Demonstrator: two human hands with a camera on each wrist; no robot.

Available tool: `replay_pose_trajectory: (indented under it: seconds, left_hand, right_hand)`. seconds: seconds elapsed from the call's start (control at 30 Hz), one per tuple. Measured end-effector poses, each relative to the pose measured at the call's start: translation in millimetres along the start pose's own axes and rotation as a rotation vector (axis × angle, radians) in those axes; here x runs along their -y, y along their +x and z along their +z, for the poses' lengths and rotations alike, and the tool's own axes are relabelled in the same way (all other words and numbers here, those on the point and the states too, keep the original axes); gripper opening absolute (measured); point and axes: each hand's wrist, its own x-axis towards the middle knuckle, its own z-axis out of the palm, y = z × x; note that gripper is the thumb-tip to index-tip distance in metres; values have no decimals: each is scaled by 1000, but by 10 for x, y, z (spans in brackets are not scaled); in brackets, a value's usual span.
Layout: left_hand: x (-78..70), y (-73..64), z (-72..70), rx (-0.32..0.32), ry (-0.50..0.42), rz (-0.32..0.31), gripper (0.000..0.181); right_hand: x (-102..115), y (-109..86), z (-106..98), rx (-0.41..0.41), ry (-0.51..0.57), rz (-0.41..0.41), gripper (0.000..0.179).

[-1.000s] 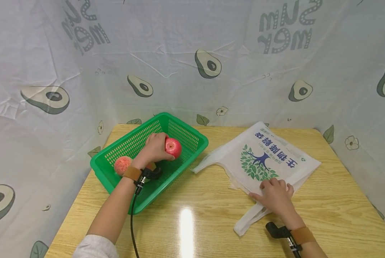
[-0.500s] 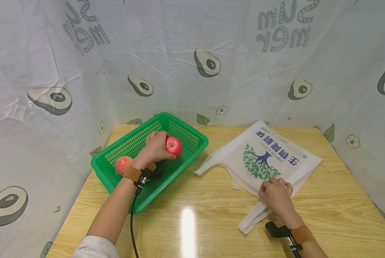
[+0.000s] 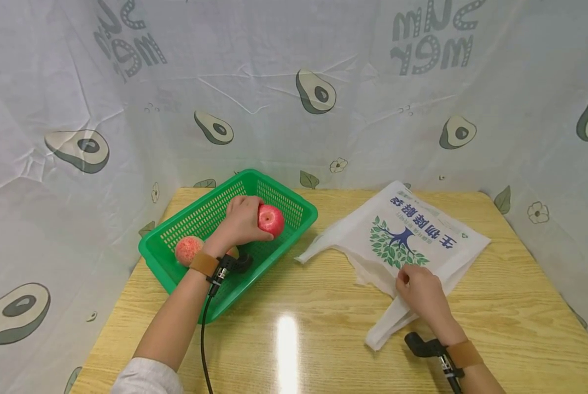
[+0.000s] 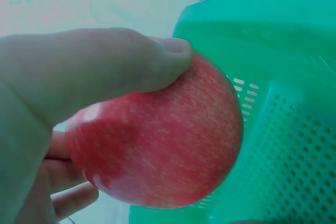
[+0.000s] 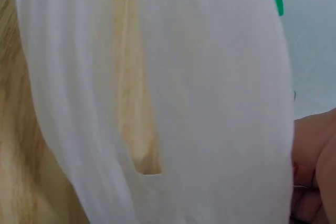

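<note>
My left hand (image 3: 244, 221) grips a red apple (image 3: 271, 220) over the green plastic basket (image 3: 225, 306). Up close in the left wrist view, the thumb (image 4: 152, 61) lies across the apple's skin, with fingers behind it. A peach (image 3: 187, 250) sits at the basket's left end, and a yellowish fruit (image 3: 233, 252) is mostly hidden behind the wrist. On the right, my right hand (image 3: 424, 295) pinches the opening edge of a white plastic bag (image 3: 362, 230) printed with a tree, near one handle. That bag handle (image 5: 210, 103) fills much of the right wrist view.
The wooden table (image 3: 333, 328) is backed by a white curtain (image 3: 274, 65) printed with avocados. One bag handle points toward the basket, the other toward the table's front. A black cable (image 3: 202, 339) runs from the left wrist camera.
The left hand has shifted the apple slightly to the right and up. The right thumb has drawn in to the fingers, and the front bag handle has moved a little right.
</note>
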Motion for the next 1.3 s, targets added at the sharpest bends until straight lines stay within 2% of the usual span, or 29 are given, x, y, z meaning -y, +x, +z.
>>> replay_pose_trajectory:
  seconds: [0.27,0.43,0.57,0.93,1.3]
  left_hand:
    - [-33,3,-19,11,-12,-14,77]
    - [-41,-1,-24,4,-7,-1,77]
    - [-49,-9,-31,5,-8,10,76]
    - [-78,-5,-39,-3,14,55,74]
    - [-234,-24,-61,15,-26,83,73]
  right_hand:
    - [80,32,-115,-108,42,-42,7]
    - [151,67,-203,-174,54,-74,7]
    - [202,89,-267,-184,76,-65,7]
    - [274,127,-346,-288,112,-71,7]
    - [305,135,-353,-304,114,-66,4]
